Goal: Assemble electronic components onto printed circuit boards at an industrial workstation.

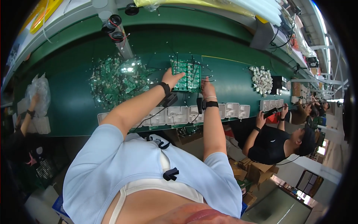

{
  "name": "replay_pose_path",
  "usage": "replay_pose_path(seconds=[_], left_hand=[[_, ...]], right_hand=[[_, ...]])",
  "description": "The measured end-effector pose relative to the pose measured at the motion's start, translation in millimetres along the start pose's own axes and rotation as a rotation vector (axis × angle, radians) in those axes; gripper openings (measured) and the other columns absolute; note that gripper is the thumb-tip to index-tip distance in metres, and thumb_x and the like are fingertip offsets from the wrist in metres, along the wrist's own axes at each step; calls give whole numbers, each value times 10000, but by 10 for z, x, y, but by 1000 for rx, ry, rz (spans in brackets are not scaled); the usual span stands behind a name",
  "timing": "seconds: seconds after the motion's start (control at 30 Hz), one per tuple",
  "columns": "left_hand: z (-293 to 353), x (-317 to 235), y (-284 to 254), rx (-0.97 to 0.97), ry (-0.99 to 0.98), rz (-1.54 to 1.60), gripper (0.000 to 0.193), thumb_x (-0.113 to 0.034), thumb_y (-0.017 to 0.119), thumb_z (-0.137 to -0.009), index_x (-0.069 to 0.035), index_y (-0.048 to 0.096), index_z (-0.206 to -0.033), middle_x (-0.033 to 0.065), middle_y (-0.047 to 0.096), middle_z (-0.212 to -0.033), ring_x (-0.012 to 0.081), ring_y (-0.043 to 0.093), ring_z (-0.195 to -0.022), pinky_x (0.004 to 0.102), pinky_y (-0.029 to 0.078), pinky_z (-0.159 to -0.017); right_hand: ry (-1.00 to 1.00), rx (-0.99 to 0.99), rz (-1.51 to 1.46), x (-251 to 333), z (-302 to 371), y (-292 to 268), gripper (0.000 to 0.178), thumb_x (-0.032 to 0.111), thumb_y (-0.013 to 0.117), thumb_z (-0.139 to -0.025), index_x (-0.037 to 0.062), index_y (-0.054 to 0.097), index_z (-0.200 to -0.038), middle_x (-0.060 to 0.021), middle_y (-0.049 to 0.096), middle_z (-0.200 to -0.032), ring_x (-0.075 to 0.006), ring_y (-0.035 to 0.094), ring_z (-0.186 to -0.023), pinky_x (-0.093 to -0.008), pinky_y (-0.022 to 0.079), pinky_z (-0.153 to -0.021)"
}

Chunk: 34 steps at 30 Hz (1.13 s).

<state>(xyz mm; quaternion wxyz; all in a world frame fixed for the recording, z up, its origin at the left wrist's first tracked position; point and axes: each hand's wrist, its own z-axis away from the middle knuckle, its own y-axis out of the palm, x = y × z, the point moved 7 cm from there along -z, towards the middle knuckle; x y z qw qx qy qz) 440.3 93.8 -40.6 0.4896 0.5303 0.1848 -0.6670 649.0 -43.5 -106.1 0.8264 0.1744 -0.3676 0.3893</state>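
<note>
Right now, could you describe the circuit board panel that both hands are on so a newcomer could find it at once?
Start from the long green bench. Above the row of white trays along its near edge lies a green rectangular panel, between the left hand and right hand. Unlike the loose heap of small boards beside it, it is one gridded sheet.

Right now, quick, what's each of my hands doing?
Left hand: open, fingers resting on the green circuit board panel.
Right hand: at the panel's right edge; grip cannot be told.
</note>
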Motion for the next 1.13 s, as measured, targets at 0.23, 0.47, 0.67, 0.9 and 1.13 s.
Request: replay_pose_path(seconds=[0.23,0.47,0.67,0.9,1.13], left_hand=[[-587,401,91,83,-56,-35,496,-287,741,-902,-14,584,-1285,125,677,-1229,246,623,-1149,360,471,-1000],[-495,359,-40,-274,88,-987,517,-348,684,-925,-4,578,-1298,195,665,-1214,358,612,-1177,376,473,-1022],[113,268,-293,238,-21,-614,408,-307,708,-899,-12,657,-1176,160,720,-1082,334,683,-996,385,533,-902],[1003,-382,-746,428,-130,-715,334,-243,716,-921,-3,679,-1150,139,705,-1181,268,676,-1074,378,530,-933],[1322,-209,-1059,336,50,-1577,378,-388,719,-913,-77,722,-1129,196,672,-1269,285,635,-1198,397,494,-1014]], right_hand=[[-485,-251,397,272,-335,-196,422,381,516,-1040,14,692,-1153,-136,704,-1162,-289,655,-1058,-378,507,-902],[-774,-579,755,477,262,-239,278,254,670,-918,67,690,-1123,-138,675,-1178,-356,617,-1099,-429,486,-920],[-818,-716,1073,834,763,313,384,248,735,-845,116,654,-1196,-98,671,-1231,-349,570,-1191,-551,409,-986],[-501,-579,1012,790,38,278,461,256,810,-820,71,662,-1216,-111,722,-1118,-337,647,-1052,-497,494,-939],[-497,-229,488,627,-595,28,505,242,867,-784,32,670,-1199,-97,759,-1053,-342,712,-983,-453,548,-906]])
